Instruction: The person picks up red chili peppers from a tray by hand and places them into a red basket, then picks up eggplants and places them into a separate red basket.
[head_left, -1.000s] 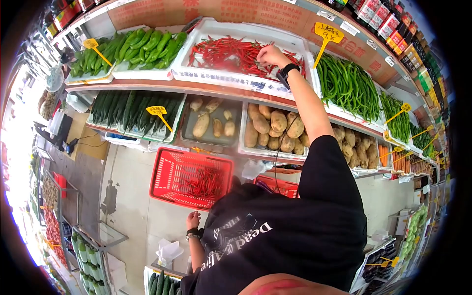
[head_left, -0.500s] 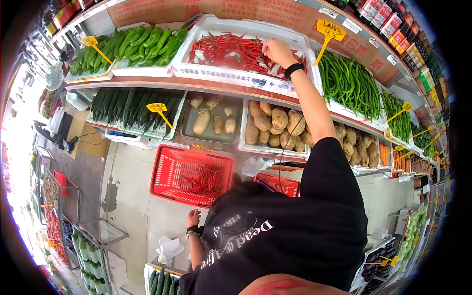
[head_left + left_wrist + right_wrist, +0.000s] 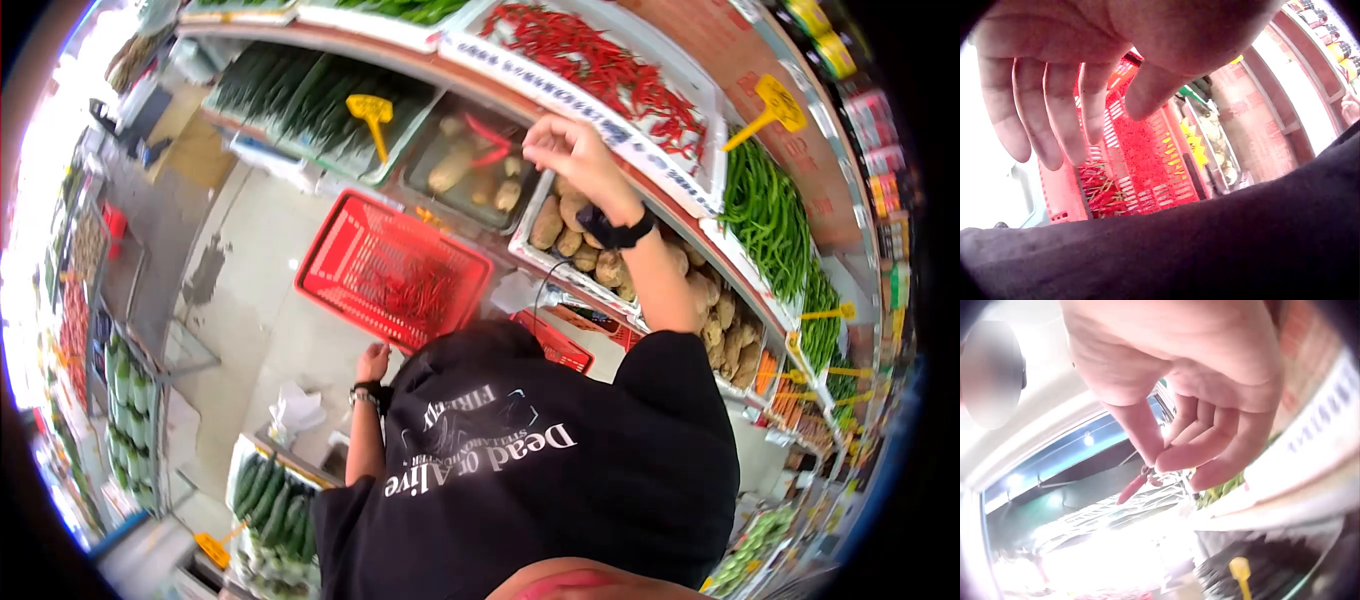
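My right hand (image 3: 580, 160) pinches red chili peppers (image 3: 488, 132) by their stem ends between thumb and forefinger. It hangs over the lower shelf, in front of the white foam box (image 3: 545, 82) where more red chilies (image 3: 600, 70) lie. The right wrist view shows a red chili (image 3: 1132, 489) poking out below the fingertips. Down on the left, a red plastic basket (image 3: 325, 240) holds a heap of red chilies (image 3: 415, 290). Beside its near edge my left hand (image 3: 373, 362) hangs with relaxed fingers and holds nothing; in the left wrist view its fingers overlap the basket.
Below my right hand are a tray of pale root vegetables (image 3: 455, 165) and a box of potatoes (image 3: 600, 262). Green chilies (image 3: 765, 230) lie to the right, cucumbers (image 3: 300, 95) to the left. A second red basket (image 3: 555, 345) stands by my body. Yellow price tags (image 3: 772, 108) stick up.
My right hand has come out of the foam box, down and toward the basket, with chilies in its pinch. The head view has turned and tilted lower. My left hand stays near the basket.
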Tool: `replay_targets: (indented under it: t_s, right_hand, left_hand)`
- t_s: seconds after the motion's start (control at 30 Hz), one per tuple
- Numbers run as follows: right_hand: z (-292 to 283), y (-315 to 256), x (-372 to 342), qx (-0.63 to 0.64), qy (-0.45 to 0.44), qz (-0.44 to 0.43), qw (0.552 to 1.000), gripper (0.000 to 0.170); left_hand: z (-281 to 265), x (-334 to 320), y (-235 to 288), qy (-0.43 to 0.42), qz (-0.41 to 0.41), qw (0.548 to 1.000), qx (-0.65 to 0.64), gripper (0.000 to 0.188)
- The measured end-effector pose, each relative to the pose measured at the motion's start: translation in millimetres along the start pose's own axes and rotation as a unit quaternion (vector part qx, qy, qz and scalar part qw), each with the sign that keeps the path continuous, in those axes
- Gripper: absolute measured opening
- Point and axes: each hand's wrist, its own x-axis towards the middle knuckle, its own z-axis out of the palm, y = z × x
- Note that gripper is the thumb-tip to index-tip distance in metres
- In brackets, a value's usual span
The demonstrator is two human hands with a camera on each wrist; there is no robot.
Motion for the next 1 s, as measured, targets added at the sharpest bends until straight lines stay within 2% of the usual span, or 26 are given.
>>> replay_targets:
  t_s: [0.03, 0.07, 0.1, 0.13, 0.2, 0.23, 0.27, 0.3, 0.4, 0.43, 0.47, 0.53, 0.6, 0.63, 0.73, 0.83, 1.0]
  right_hand:
    - [24, 21, -5, 0.058, -0.026, 0.007, 0.998, 0.009]
    - [49, 34, -11, 0.084, -0.028, 0.043, 0.995, 0.008]
    - [77, 43, -18, 0.116, -0.022, 0.055, 0.991, 0.007]
    - [104, 52, -26, 0.147, -0.017, 0.070, 0.987, 0.007]
    - [156, 75, -39, 0.215, 0.001, 0.086, 0.973, 0.007]
    - [177, 82, -45, 0.240, 0.000, 0.107, 0.965, 0.008]
    - [198, 84, -50, 0.260, 0.011, 0.115, 0.959, 0.008]
    - [215, 85, -54, 0.247, 0.010, 0.108, 0.963, 0.007]
    - [249, 77, -63, 0.218, 0.013, 0.095, 0.971, 0.006]
    - [254, 73, -65, 0.209, 0.017, 0.092, 0.973, 0.006]
    - [257, 71, -66, 0.165, 0.005, 0.074, 0.984, 0.006]
    - [255, 67, -70, 0.074, -0.016, 0.037, 0.996, 0.008]
    - [250, 65, -75, -0.056, -0.020, -0.080, 0.995, 0.010]
    - [247, 64, -76, -0.121, -0.022, -0.140, 0.983, 0.011]
    - [242, 66, -77, -0.189, 0.014, -0.267, 0.945, 0.015]
    - [236, 63, -77, -0.208, 0.029, -0.306, 0.929, 0.017]
    - [228, 55, -81, -0.246, 0.019, -0.332, 0.911, 0.016]
  left_hand:
    - [-1, -2, 8, 0.011, 0.010, 0.998, 0.064, 0.040]
    - [-11, -28, 56, 0.015, 0.022, 0.998, 0.054, 0.042]
    - [-13, -32, 71, 0.025, 0.073, 0.997, 0.022, 0.043]
    - [-22, -51, 115, 0.022, 0.122, 0.992, 0.009, 0.040]
    - [-41, -90, 201, -0.002, 0.191, 0.977, -0.094, 0.032]
    - [-38, -92, 219, -0.013, 0.244, 0.947, -0.210, 0.031]
    - [-45, -106, 250, -0.041, 0.226, 0.925, -0.302, 0.031]
    - [-46, -116, 268, -0.010, 0.210, 0.915, -0.345, 0.030]
    - [-48, -118, 282, 0.051, 0.144, 0.909, -0.387, 0.028]
    - [-43, -115, 279, 0.088, 0.138, 0.896, -0.414, 0.027]
    - [-43, -114, 273, 0.085, 0.135, 0.894, -0.419, 0.026]
    - [-42, -113, 264, 0.075, 0.129, 0.890, -0.431, 0.026]
    - [-41, -115, 258, 0.040, 0.134, 0.877, -0.460, 0.027]
    - [-41, -116, 256, 0.022, 0.137, 0.870, -0.474, 0.028]
    - [-45, -122, 256, -0.032, 0.113, 0.860, -0.496, 0.031]
    - [-45, -123, 253, -0.065, 0.110, 0.852, -0.507, 0.033]
    - [-47, -123, 256, -0.066, 0.105, 0.859, -0.497, 0.034]
